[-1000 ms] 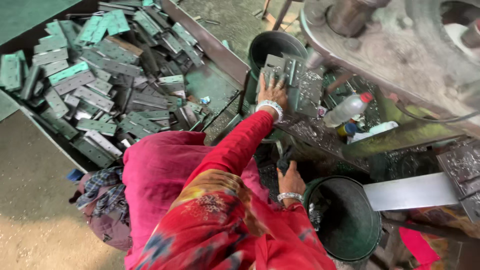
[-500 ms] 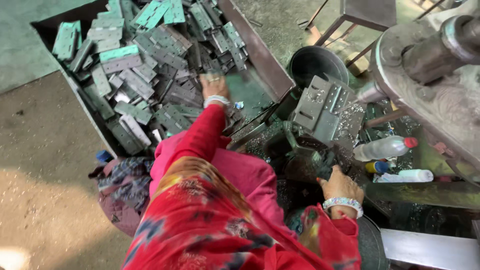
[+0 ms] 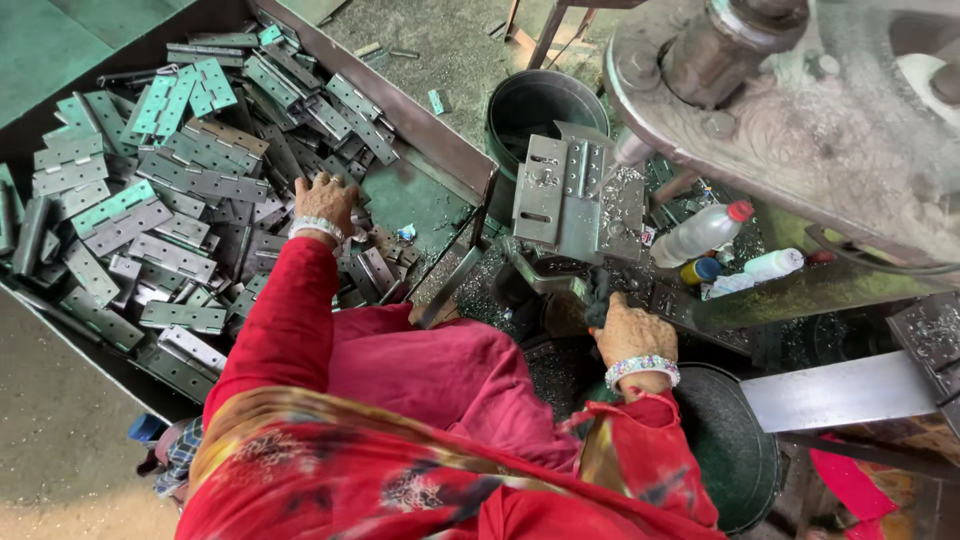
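Note:
My left hand [image 3: 325,201] reaches out to the left and rests, fingers curled down, on a heap of grey and green metal hinges [image 3: 160,190] in a large open bin [image 3: 420,140]. Whether it grips a hinge is hidden by the fingers. My right hand [image 3: 630,330], with a beaded bangle, is closed around a dark handle [image 3: 598,290] at the foot of a metal fixture [image 3: 565,195] on the machine. Red sleeves and a pink lap fill the lower middle.
A dark round bucket [image 3: 540,100] stands behind the fixture, and another dark tub [image 3: 735,450] sits lower right. Two plastic bottles [image 3: 700,232] lie on the machine bed. A large grey machine housing [image 3: 800,110] overhangs top right. Metal shavings lie around the fixture.
My left hand left the fixture and swung left into the hinge bin. My right hand rose from my lap to the dark handle by the fixture.

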